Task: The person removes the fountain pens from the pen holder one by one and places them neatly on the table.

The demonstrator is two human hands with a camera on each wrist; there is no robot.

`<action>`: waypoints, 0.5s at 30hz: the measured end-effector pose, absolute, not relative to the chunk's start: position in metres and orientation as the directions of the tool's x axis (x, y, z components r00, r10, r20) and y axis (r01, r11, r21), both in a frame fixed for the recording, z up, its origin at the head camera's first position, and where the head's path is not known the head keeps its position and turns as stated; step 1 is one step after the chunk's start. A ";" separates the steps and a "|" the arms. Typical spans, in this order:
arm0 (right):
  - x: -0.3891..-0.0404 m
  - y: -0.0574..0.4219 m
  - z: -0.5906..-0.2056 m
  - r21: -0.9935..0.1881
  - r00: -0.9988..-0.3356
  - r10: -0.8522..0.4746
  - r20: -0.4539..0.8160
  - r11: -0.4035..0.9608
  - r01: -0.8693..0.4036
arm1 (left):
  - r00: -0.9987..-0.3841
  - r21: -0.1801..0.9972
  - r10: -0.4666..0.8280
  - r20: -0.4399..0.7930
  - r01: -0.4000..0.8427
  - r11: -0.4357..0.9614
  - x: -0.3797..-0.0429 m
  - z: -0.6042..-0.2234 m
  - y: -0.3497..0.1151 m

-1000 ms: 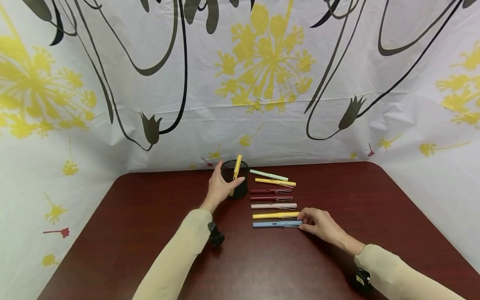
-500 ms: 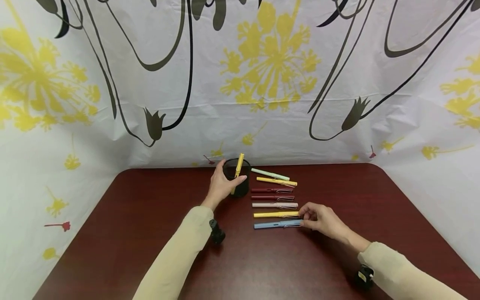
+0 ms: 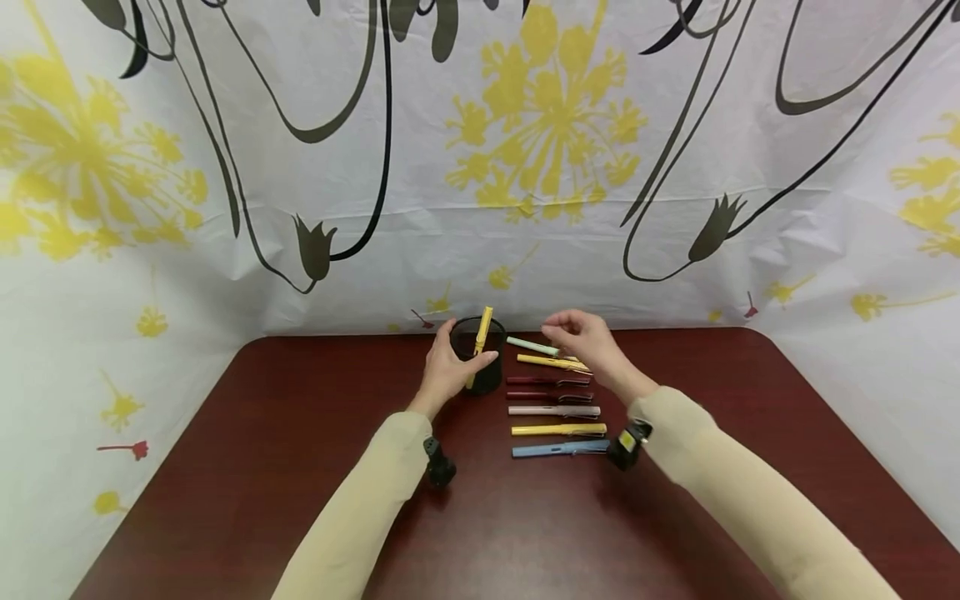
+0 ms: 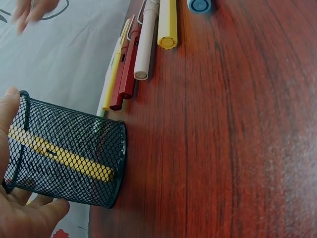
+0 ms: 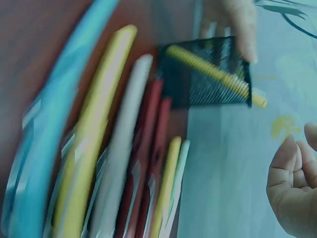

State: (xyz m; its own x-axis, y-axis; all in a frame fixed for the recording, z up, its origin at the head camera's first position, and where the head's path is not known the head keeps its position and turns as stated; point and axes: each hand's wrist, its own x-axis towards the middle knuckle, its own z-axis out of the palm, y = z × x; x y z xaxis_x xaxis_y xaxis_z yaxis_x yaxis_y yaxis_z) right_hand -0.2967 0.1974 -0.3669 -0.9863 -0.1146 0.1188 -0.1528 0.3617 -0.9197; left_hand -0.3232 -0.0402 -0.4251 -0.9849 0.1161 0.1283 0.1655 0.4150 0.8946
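Note:
My left hand [image 3: 447, 371] grips a black mesh pen cup [image 4: 69, 153], thumb and fingers on opposite sides near its rim. A yellow pen [image 3: 483, 329] leans inside, its top above the rim. My right hand [image 3: 588, 342] is raised over the far end of the pen row, fingers loosely bent, nothing visible between them. Partly behind it lie a light green pen [image 3: 532, 345] and a yellow pen. Nearer lie two dark red pens [image 3: 547, 397], a pale pink pen [image 3: 553, 411], another yellow pen [image 3: 558, 430] and a blue pen [image 3: 551, 450].
A dark red-brown wooden table [image 3: 300, 467] carries everything. Behind it hangs a white cloth [image 3: 420, 183] with yellow and grey flower prints, close to the table's back edge. The right forearm reaches over the table to the right of the pens.
My right hand has left the clip end of the blue pen and moved away from me, up over the far pens. The left hand and cup have stayed in place.

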 end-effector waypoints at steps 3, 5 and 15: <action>-0.310 0.175 -0.363 -0.964 -0.994 -0.074 0.081 0.249 -0.097 | -0.988 0.894 0.103 0.118 0.151 0.421 -0.324 -0.427 -0.040; -0.317 0.163 -0.363 -0.974 -0.996 -0.058 0.074 0.208 -0.084 | -0.989 0.895 0.094 0.114 0.143 0.422 -0.325 -0.427 -0.039; -0.343 0.128 -0.372 -0.976 -0.997 -0.001 0.082 0.202 -0.081 | -0.988 0.899 0.103 0.119 0.151 0.411 -0.326 -0.428 -0.038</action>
State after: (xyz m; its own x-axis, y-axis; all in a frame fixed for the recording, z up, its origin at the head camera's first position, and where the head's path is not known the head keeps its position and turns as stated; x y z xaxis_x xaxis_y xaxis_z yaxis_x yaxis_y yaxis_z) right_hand -0.3429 0.1276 -0.3719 -0.9966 -0.0008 0.0825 -0.0809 0.2023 -0.9760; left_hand -0.3257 -0.0381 -0.4280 -0.9876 0.1029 0.1187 0.1509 0.4109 0.8991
